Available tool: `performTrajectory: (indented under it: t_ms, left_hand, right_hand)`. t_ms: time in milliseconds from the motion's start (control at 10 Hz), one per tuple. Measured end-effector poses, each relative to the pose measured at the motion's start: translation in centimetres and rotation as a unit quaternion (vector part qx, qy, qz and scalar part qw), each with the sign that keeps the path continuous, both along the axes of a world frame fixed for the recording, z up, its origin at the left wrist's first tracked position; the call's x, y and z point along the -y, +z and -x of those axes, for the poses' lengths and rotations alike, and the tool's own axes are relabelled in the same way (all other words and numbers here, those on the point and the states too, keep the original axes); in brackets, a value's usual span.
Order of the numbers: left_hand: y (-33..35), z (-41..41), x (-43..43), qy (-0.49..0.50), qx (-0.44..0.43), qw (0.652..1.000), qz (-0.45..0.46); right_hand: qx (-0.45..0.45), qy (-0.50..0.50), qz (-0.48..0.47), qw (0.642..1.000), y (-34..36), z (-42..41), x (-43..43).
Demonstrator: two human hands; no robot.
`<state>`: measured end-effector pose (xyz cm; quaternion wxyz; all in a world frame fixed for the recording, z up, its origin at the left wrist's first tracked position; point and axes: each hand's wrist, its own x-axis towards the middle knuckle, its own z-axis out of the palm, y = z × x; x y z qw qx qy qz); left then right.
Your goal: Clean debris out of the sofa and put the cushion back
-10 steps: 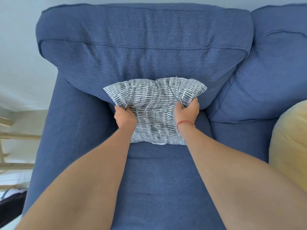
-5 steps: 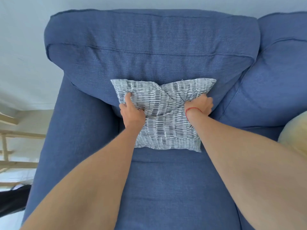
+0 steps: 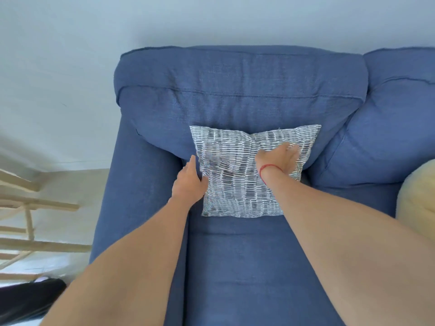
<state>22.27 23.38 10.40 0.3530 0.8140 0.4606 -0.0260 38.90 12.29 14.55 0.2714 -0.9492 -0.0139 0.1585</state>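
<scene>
The cushion (image 3: pixel 235 180) is set back against the far backrest of the sofa (image 3: pixel 235 267), pressed by the flat right hand (image 3: pixel 280 157) and touched at its left edge by the straight-fingered left hand (image 3: pixel 188 184), so little apparently remains.

One blue sofa (image 3: pixel 235 267) is counted, with two back cushions (image 3: pixel 235 100) beyond the hands. One patterned cushion (image 3: pixel 235 184) is found under one right hand (image 3: pixel 280 158) and beside one left hand (image 3: pixel 188 184). One red cord (image 3: pixel 270 165) is worn, one cream pillow (image 3: pixel 419 198) is seen right of the right hand, one wooden rack (image 3: pixel 47 204) left of the left hand
</scene>
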Motion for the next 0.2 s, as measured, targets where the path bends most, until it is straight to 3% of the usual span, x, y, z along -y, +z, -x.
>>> performTrajectory:
  t_ms: [100, 200]
  left_hand:
    - [1.5, 4.6, -1.7, -0.007, -0.015, 0.999, -0.047]
    - [1.6, 10.2, -2.3, -0.036, -0.031, 0.994, -0.094]
  right_hand:
    - [0.079, 0.111, 0.012, 0.991, 0.6, 4.8, -2.0]
    - [0.088, 0.185, 0.013, 0.979, -0.2, 10.6, -4.4]
